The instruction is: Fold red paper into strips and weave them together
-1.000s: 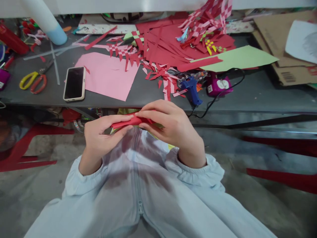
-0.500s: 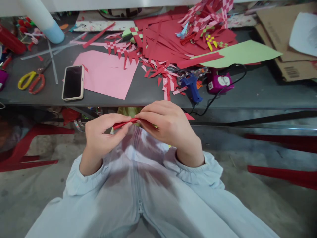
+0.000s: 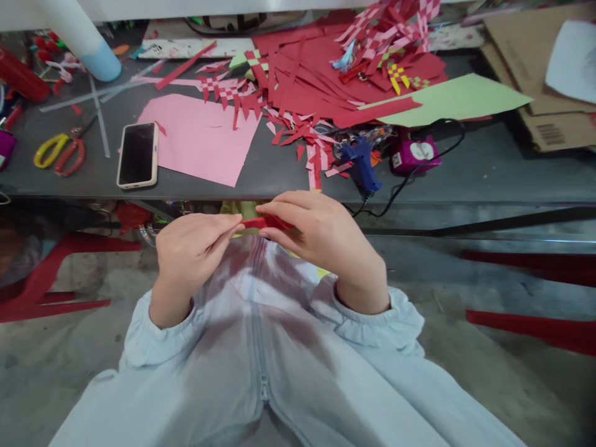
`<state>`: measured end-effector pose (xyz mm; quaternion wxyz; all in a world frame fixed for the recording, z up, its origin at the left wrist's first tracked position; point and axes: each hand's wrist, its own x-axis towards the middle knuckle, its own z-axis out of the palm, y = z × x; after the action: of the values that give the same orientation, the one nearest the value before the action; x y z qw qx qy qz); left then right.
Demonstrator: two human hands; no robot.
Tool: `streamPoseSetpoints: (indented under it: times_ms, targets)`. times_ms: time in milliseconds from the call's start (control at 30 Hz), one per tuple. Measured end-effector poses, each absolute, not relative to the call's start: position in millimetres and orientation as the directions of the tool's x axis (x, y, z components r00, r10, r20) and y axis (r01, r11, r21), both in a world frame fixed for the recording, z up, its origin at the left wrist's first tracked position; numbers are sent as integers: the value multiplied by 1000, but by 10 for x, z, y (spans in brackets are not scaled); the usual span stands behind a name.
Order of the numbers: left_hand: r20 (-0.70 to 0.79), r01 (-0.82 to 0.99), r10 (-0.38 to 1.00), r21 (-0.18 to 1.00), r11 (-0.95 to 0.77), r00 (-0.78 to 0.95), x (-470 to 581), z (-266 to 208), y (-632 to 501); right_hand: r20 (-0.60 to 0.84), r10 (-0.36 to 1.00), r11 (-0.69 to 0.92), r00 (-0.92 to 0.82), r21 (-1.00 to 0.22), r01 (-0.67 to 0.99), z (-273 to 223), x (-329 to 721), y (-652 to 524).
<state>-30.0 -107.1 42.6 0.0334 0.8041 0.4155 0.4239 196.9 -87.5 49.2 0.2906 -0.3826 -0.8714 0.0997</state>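
Observation:
Between my hands, just off the table's near edge and above my lap, is a narrow red paper strip (image 3: 257, 222). My left hand (image 3: 195, 251) pinches its left end between thumb and fingertips. The rest of the strip runs into my right hand (image 3: 323, 233), whose thumb lies below it and fingers above it. My right palm and fingers hide the strip's far end. Beyond my hands, a pink paper sheet (image 3: 200, 139) lies on the table, with a tangle of red and pink woven paper strips (image 3: 302, 130) beside it.
On the dark table (image 3: 503, 167) lie a phone (image 3: 138, 154), scissors (image 3: 60, 152), a blue glue gun (image 3: 362, 164) with a black cord, and a purple box (image 3: 414, 151). Red paper (image 3: 298, 74), a green sheet (image 3: 460, 99) and cardboard (image 3: 521, 74) sit farther back. Red stools (image 3: 60, 267) flank me.
My left hand has slid to the strip's end, and its fingers have closed together. My right thumb and fingers have parted somewhat, so more of the strip shows between my hands.

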Motion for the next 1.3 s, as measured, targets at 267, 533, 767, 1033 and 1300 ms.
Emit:
streamPoseSetpoints:
  times_ms: [267, 533, 767, 1033, 1300]
  targets:
    - [629, 716, 722, 360, -598, 287, -364, 546, -1101, 463, 747, 661, -476, -451, 599, 479, 2119, -868]
    - [560, 698, 787, 454, -554, 259, -419, 558, -1092, 465, 728, 682, -504, -406, 609, 471, 2076, -846]
    - [555, 715, 780, 418, -561, 288, -417, 567, -1135, 491, 722, 676, -488, -351, 648, 470, 2051, -854]
    - [522, 766, 746, 244, -595, 413, -304, 577, -1110, 477, 700, 687, -532, -244, 685, 467, 1964, -876]
    - [479, 773, 764, 240, -587, 432, -280, 549, -1072, 476, 688, 697, -548, -224, 681, 466, 1937, -884]
